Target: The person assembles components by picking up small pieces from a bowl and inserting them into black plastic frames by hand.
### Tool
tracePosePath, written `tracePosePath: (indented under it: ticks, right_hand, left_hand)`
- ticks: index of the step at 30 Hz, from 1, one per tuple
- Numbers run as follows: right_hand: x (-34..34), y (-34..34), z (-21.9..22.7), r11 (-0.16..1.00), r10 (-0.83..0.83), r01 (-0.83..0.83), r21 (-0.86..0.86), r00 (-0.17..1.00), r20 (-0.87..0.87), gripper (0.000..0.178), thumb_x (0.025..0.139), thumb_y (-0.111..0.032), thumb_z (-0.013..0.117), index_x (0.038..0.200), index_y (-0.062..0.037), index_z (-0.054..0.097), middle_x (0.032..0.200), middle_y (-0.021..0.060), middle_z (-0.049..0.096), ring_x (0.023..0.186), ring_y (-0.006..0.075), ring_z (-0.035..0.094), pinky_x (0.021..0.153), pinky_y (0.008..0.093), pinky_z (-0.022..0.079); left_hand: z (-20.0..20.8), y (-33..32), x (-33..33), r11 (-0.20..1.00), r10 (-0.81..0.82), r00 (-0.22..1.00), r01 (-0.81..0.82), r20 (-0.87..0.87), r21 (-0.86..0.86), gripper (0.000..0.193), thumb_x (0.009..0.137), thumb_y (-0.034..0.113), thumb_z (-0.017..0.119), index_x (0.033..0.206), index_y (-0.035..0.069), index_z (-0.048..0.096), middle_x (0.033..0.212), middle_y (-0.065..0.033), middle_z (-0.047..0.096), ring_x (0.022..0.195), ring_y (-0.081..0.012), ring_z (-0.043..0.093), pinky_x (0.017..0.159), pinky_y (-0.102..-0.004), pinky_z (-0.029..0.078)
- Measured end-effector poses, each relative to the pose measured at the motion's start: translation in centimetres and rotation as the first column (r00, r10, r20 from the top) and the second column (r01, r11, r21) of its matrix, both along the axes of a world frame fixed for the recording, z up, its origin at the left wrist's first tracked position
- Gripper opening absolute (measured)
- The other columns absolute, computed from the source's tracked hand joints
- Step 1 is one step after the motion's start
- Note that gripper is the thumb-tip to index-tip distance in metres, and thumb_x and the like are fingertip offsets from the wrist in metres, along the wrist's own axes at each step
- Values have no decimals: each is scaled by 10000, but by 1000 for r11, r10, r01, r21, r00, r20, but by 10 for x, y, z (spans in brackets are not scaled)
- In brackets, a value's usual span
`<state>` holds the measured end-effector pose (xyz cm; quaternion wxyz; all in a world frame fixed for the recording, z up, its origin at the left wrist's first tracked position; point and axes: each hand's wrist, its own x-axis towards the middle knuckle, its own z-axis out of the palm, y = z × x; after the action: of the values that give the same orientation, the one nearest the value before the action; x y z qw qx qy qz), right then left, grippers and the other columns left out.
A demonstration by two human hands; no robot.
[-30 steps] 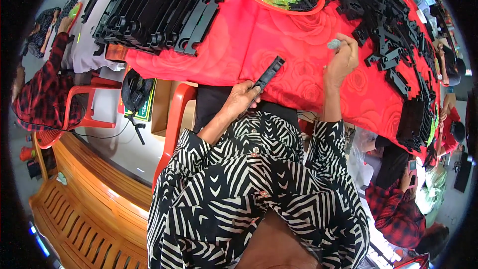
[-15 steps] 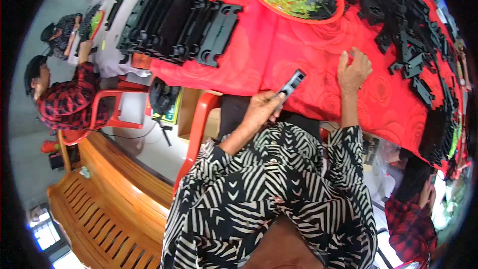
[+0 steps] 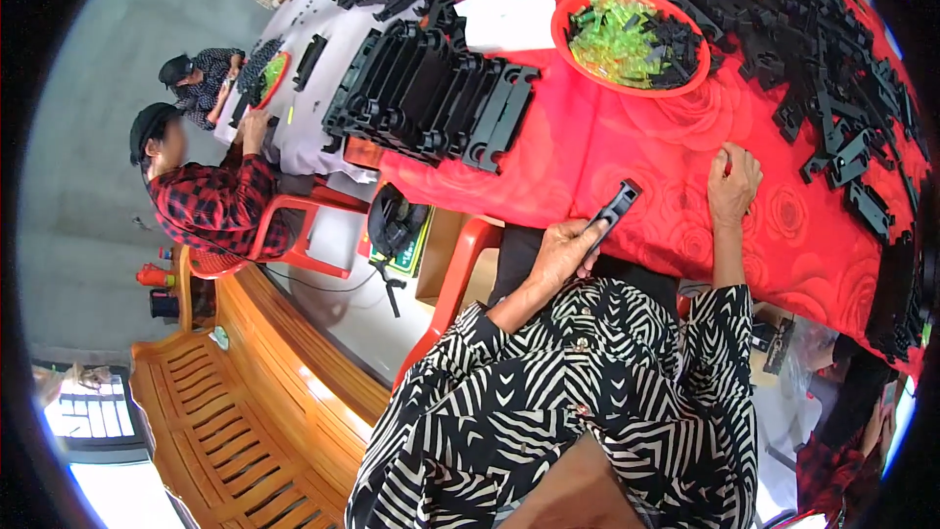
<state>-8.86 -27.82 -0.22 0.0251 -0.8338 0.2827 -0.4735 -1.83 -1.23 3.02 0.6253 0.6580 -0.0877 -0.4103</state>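
My left hand (image 3: 566, 253) grips a long dark plastic part (image 3: 619, 204) by its lower end, just in front of the table's near edge. The part is narrow and tilts up to the right. My right hand (image 3: 734, 186) rests over the red tablecloth (image 3: 676, 162) with its fingers curled in; whatever may be between thumb and forefinger is too small to make out. Ahead of my hands stands an orange-red bowl (image 3: 685, 90) holding green translucent pieces (image 3: 617, 34) and small black pieces (image 3: 678, 51).
A row of black plastic frames (image 3: 431, 88) stands at the left, beside white paper (image 3: 504, 20). Loose black parts (image 3: 842, 118) are heaped at the right. Two red chairs and a wooden bench (image 3: 225, 411) are at left. A co-worker in checked sleeves (image 3: 211, 196) sits there.
My view has swung, so the table and hands appear farther right and lower. The left hand still holds the dark part. My right thumb and forefinger look closer together.
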Motion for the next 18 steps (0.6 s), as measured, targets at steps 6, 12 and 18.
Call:
tracePosePath:
  ticks: [6, 12, 18]
  right_hand:
    - [1, -1, -4, 995, 71, -71, 67, 997, -4, 91, 751, -102, 543, 831, -67, 566, 766, 85, 564, 753, 271, 520, 666, 384, 392]
    - [3, -3, -6, 993, 64, -63, 96, 998, -3, 91, 752, -97, 535, 833, -64, 561, 768, 95, 563, 749, 278, 519, 674, 388, 397]
    - [2, -3, -8, 988, 79, -77, 135, 997, -9, 108, 756, -97, 530, 851, -52, 553, 795, 118, 558, 771, 301, 513, 686, 407, 401]
  left_hand:
    - [-1, 2, -8, 996, -84, 995, 82, 57, 33, 357, 811, 302, 572, 563, 58, 491, 466, 15, 441, 384, -59, 389, 360, -212, 291]
    - [-2, -1, -6, 981, -186, 981, 182, 54, 72, 296, 826, 297, 526, 653, 62, 478, 508, 13, 438, 410, -59, 381, 386, -211, 276]
    - [0, 6, 14, 977, -205, 969, 193, 138, 95, 324, 829, 366, 521, 790, 46, 487, 592, -7, 479, 498, -74, 438, 472, -214, 339]
